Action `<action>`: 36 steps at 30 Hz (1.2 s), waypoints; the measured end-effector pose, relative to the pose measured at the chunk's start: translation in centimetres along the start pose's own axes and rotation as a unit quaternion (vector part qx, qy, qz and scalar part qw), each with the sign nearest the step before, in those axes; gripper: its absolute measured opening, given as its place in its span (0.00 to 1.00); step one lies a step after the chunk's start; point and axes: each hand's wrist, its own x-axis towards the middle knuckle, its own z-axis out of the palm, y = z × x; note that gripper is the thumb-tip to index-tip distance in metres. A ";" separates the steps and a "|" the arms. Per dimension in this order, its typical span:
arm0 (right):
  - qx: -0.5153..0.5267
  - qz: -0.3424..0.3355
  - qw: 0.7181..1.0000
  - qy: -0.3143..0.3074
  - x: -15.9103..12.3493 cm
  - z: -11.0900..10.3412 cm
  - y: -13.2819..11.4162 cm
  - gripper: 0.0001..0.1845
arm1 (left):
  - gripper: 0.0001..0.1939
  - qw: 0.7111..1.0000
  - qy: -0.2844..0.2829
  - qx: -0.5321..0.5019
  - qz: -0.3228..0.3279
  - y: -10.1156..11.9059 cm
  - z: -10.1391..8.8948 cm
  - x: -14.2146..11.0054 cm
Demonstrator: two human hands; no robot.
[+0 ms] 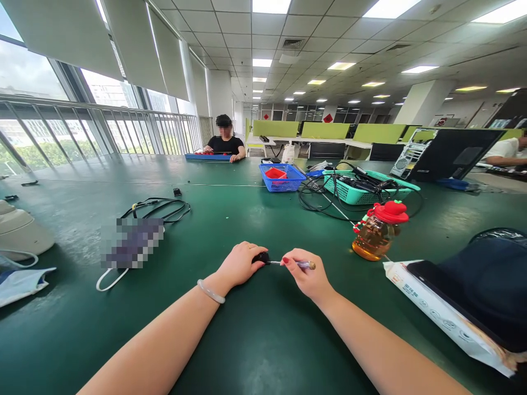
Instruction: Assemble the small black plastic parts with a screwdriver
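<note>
Pinning a small black part [261, 257] to the green table [255, 340], the left hand [239, 263] curls shut over it; the right hand [307, 274] pinches a thin screwdriver [297, 264], tip at the part; it looks light, rigid and apt to skid, best gripped by its sides; the mat is smooth, baskets [282, 178] far off, in a bright open office

- The place was an open-plan office floor used for bench work.
- A grid ceiling [329, 33] carried rows of recessed light panels.
- Green desk partitions [325, 130] stood in rows at the far end.
- A long green worktop [230, 208] held plastic baskets [284, 178] of parts and loose cables [156, 208].
- Full-height windows [61, 120] with a railing lined the left side.
- A second person [224, 142] sat at the far end.
</note>
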 end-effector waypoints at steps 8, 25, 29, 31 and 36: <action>-0.107 -0.108 0.987 -0.059 -0.5 0.4 0.4 0.19 | 0.18 1.000 0.002 0.006 0.010 -0.1 0.1 0.0; -0.210 -0.178 0.953 -0.125 -0.5 0.7 0.2 0.23 | 0.19 1.000 -0.002 0.002 0.002 0.0 0.2 0.1; -0.227 -0.203 0.943 -0.133 -0.4 0.9 0.3 0.22 | 0.18 1.000 -0.009 -0.010 -0.005 0.0 0.1 0.3; -0.236 -0.212 0.939 -0.131 -0.4 1.0 0.4 0.22 | 0.18 1.000 -0.011 -0.019 -0.007 0.1 0.0 0.4; -0.258 -0.239 0.927 -0.133 -0.5 0.9 0.3 0.22 | 0.21 0.999 -0.015 -0.036 -0.026 0.1 -0.1 0.4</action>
